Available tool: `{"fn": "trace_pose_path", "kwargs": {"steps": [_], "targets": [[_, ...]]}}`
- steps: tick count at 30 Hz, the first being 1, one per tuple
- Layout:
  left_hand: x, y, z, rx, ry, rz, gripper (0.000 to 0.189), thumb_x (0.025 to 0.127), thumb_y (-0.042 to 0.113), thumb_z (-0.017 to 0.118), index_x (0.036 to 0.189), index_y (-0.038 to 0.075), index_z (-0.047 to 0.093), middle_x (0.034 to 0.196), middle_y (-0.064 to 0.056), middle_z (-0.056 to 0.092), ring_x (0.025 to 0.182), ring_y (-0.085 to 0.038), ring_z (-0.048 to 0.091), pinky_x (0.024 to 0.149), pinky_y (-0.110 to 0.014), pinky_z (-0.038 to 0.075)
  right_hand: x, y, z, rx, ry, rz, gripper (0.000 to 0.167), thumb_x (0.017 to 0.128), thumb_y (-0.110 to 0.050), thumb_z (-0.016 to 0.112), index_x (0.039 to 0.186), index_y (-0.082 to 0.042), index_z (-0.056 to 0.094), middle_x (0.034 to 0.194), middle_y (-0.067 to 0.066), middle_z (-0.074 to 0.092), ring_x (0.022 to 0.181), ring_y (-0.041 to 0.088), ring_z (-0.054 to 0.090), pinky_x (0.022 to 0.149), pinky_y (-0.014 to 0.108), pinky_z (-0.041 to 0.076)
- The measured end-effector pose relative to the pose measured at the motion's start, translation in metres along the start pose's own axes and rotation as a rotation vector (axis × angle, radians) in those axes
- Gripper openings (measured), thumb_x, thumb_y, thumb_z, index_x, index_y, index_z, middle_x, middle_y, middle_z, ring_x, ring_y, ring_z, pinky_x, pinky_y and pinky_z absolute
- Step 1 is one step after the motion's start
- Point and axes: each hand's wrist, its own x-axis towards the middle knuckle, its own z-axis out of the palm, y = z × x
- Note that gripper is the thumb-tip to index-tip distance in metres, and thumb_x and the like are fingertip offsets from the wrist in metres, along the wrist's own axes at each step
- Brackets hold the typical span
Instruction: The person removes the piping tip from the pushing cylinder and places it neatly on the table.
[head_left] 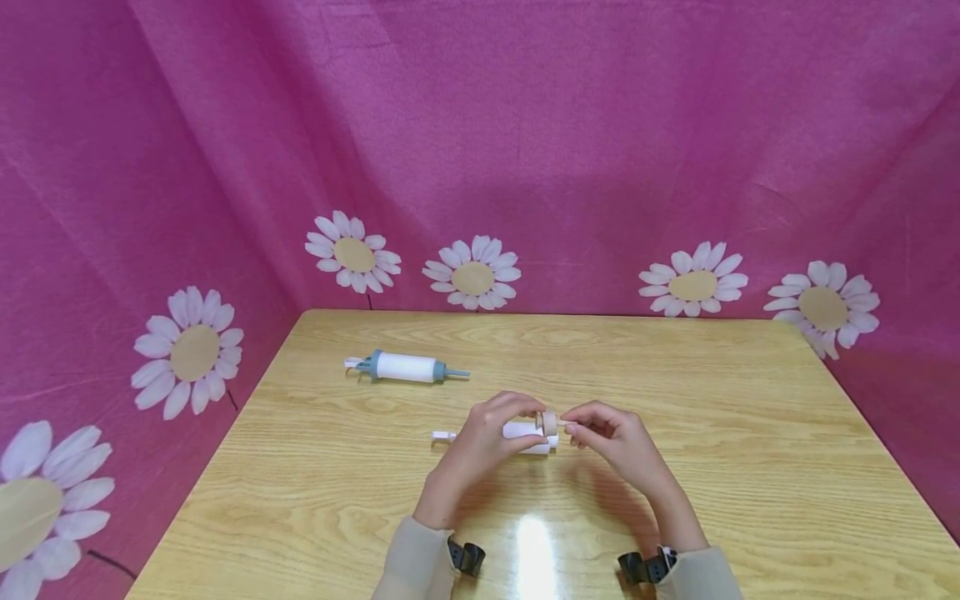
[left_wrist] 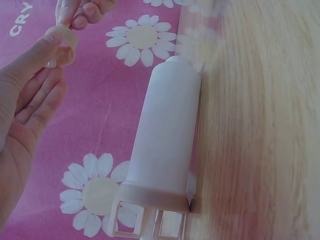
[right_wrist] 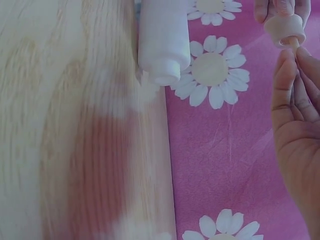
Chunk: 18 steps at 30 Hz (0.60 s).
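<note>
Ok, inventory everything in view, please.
Table: 1, light wood, foreground
Cloth: 1, magenta, around table
Daisies: 6 in head view, white, on cloth
Lettering: 1 fragment, white, on cloth
Blue-ended tube: 1, white, back left of table
Beige-collared tube: 1, white, mid-table
Stemmed cap: 1, beige, held over table
Wrist cameras: 2, black, one per wrist
Sleeves: 2, beige, head view's bottom
Left hand: 1, bare, holding cap
Right hand: 1, bare, pinching stem

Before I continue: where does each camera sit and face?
Head: on the head, facing forward and down at the table; left hand, right hand and sleeves show.
Left wrist: worn there, facing the left hand and white tube; right hand shows too.
Right wrist: worn there, facing the right hand and white tube's tip; left hand shows too.
Both wrist views share the cream cap and white tube.
</note>
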Motion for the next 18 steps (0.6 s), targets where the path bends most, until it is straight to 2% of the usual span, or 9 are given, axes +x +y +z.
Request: {"fn": "trace_pose_path", "kwargs": {"steps": [4, 11, 18], "targets": [[0.0012, 0.0001, 0.0005, -0.009, -0.007, 0.006, 0.033, 0.081, 0.017, 0.079, 0.111, 0.008, 0.070, 0.109, -0.004, 0.072, 0.097, -0.013, 0.068, 0.086, -0.021, 0.058, 0.0005, -0.0016, 0.0001, 0.006, -0.012, -0.015, 0.016, 0.094, -0.017, 0.065, 0.105, -0.007, 0.070, 0.085, -0.001, 0.069, 0.073, 0.010, 0.064, 0.066, 0.026, 0.058], [0.0019, -0.0001, 0.0005, -0.034, -0.013, 0.004, 0.034, 0.079, 0.016, 0.080, 0.111, 0.007, 0.071, 0.108, -0.004, 0.072, 0.095, -0.013, 0.067, 0.084, -0.021, 0.057, 0.0002, -0.0051, -0.0003, 0.003, -0.027, -0.011, 0.016, 0.094, -0.017, 0.065, 0.104, -0.007, 0.070, 0.085, 0.009, 0.069, 0.073, 0.021, 0.065, 0.064, 0.024, 0.057], [0.0015, -0.0014, 0.0001, -0.040, -0.002, 0.026, 0.034, 0.078, 0.016, 0.081, 0.110, 0.009, 0.071, 0.105, -0.003, 0.073, 0.089, -0.012, 0.067, 0.080, -0.018, 0.057, -0.0001, -0.0053, -0.0003, 0.013, -0.037, -0.006, 0.016, 0.094, -0.018, 0.065, 0.104, -0.007, 0.070, 0.087, 0.016, 0.069, 0.072, 0.011, 0.064, 0.065, 0.024, 0.057]]}}
